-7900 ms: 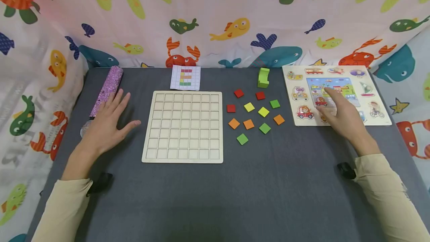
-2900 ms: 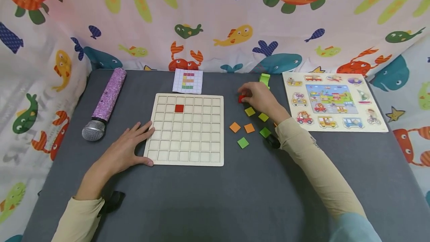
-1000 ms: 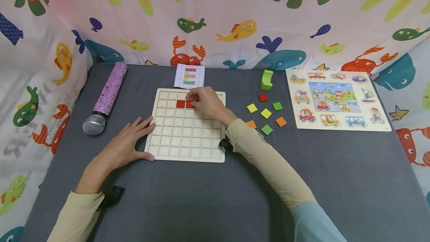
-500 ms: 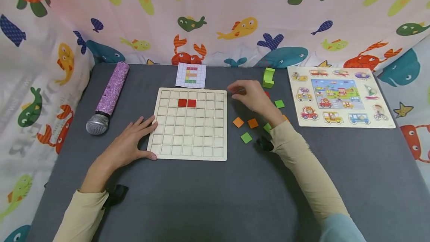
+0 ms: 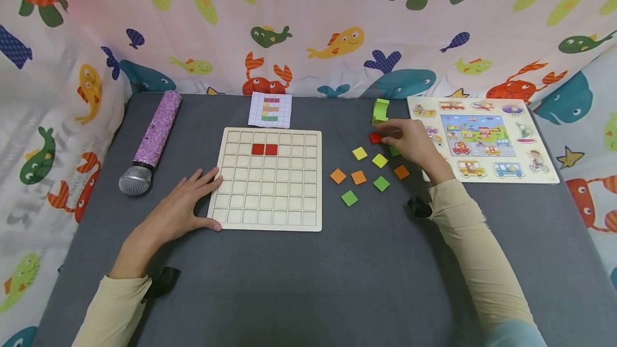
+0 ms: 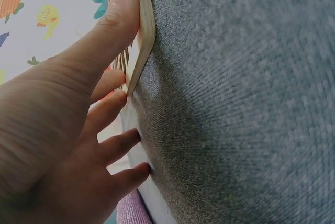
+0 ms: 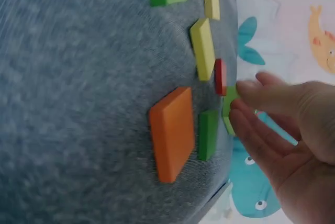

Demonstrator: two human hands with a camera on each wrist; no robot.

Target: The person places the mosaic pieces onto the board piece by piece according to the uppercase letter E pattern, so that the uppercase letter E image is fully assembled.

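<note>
My left hand point(image 5: 173, 218) rests at the left edge of a wooden grid board point(image 5: 265, 189), fingers spread. In the left wrist view its thumb point(image 6: 118, 20) lies on the board's edge. Two red square tiles point(image 5: 264, 149) sit side by side in the board's second row. Over on the right, my right hand point(image 5: 414, 146) reaches to a loose red tile point(image 5: 375, 138). The right wrist view has thumb and fingers parted just beside that red tile point(image 7: 220, 76), not gripping it. A green tile point(image 5: 394, 151) is partly under the hand.
Yellow point(image 5: 359, 153), orange point(image 5: 338, 176) and green tiles point(image 5: 349, 198) lie right of the board. Behind stand a pattern card point(image 5: 270, 110) and a green block point(image 5: 380, 110). A glittery microphone point(image 5: 156, 138) lies left, a picture puzzle point(image 5: 482, 141) right.
The right hand set a second red tile beside the first on the board, let go, and moved right to the remaining loose red tile. The left hand came to the board's edge earlier and stays there.
</note>
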